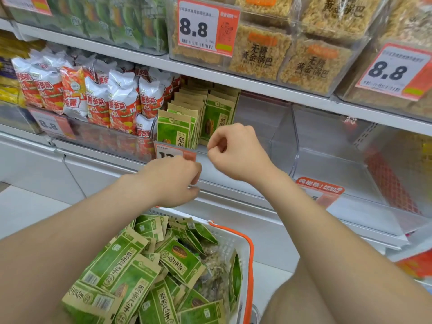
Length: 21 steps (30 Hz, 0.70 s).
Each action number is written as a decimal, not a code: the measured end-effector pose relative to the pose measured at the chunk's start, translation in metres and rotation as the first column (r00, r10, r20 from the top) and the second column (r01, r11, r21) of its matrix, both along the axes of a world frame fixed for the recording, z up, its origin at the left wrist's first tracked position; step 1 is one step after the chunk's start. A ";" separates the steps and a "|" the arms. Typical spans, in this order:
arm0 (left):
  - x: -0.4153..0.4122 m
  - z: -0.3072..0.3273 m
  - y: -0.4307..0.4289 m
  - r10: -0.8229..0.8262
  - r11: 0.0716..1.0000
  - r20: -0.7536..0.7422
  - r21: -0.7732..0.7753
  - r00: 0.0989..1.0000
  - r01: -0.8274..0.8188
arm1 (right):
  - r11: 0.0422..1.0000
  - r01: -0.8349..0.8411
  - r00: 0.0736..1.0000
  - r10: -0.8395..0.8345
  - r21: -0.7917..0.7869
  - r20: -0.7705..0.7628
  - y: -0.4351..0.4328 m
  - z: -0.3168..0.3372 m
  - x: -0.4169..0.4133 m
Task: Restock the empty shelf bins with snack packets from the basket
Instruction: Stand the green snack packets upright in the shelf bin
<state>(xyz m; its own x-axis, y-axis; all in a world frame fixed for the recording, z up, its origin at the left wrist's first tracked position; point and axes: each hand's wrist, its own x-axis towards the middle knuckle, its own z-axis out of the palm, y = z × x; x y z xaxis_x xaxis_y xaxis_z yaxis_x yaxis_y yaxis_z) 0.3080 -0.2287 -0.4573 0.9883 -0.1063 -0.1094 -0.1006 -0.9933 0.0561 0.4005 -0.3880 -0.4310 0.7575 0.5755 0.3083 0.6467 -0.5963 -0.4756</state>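
A white basket with an orange rim (pixel 250 251) sits low in front of me, heaped with green and tan snack packets (pixel 131 272). On the middle shelf, a clear bin (pixel 224 181) holds two upright rows of the same green packets (pixel 174 129) on its left side. My left hand (pixel 173 176) hovers in front of this bin's price tag (pixel 171 152), fingers curled, with nothing seen in it. My right hand (pixel 233 150) is raised before the packet rows, curled into a loose fist and holding nothing. Just to the right stands an empty clear bin (pixel 327 164).
Red and white snack bags (pixel 98 99) fill the bin to the left. The shelf above carries clear boxes of golden rice crust (pixel 259 52) behind 8.8 price tags (pixel 198 26). An orange promo tag (pixel 320 190) hangs on the empty bin's front.
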 end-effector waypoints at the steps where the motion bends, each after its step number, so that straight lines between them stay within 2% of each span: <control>1: -0.002 -0.002 -0.003 -0.009 1.000 -0.075 0.018 0.997 0.011 | 0.996 -0.043 0.999 0.042 -0.075 -0.016 -0.004 -0.002 -0.008; 3: -0.005 -0.008 -0.009 -0.012 0.998 -0.214 0.052 0.977 0.023 | 0.966 -0.105 0.994 0.092 -0.237 -0.064 -0.012 -0.016 -0.017; 6: -0.007 -0.019 -0.018 -0.022 0.994 -0.366 0.090 0.931 0.059 | 0.859 -0.169 0.982 0.106 -0.484 -0.155 -0.024 -0.047 -0.017; 9: -0.008 -0.029 -0.028 -0.047 0.994 -0.430 0.066 0.902 0.083 | 0.672 -0.273 0.959 0.135 -0.688 -0.248 -0.036 -0.083 -0.018; 11: -0.009 -0.033 -0.037 -0.055 0.994 -0.471 0.061 0.880 0.095 | 0.524 -0.362 0.932 0.174 -0.771 -0.319 -0.041 -0.108 -0.023; 14: -0.011 -0.045 -0.052 -0.090 0.983 -0.493 0.094 0.865 0.156 | 0.294 -0.471 0.876 0.262 -0.831 -0.404 -0.048 -0.148 -0.038; 18: -0.019 -0.056 -0.072 -0.136 0.961 -0.555 0.126 0.820 0.245 | 0.135 -0.573 0.792 0.345 -0.809 -0.503 -0.056 -0.192 -0.059; 21: -0.023 -0.060 -0.079 -0.152 0.956 -0.580 0.119 0.801 0.268 | 0.030 -0.606 0.759 0.320 -0.795 -0.567 -0.064 -0.210 -0.067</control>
<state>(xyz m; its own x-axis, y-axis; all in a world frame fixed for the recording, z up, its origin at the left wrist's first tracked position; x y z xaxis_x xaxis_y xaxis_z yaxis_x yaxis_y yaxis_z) 0.2854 -0.3079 -0.5170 0.7040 -0.2245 -0.6737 -0.3166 -0.9485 -0.0147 0.3334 -0.4523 -0.6414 0.1528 0.5517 -0.8199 0.9653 -0.2611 0.0042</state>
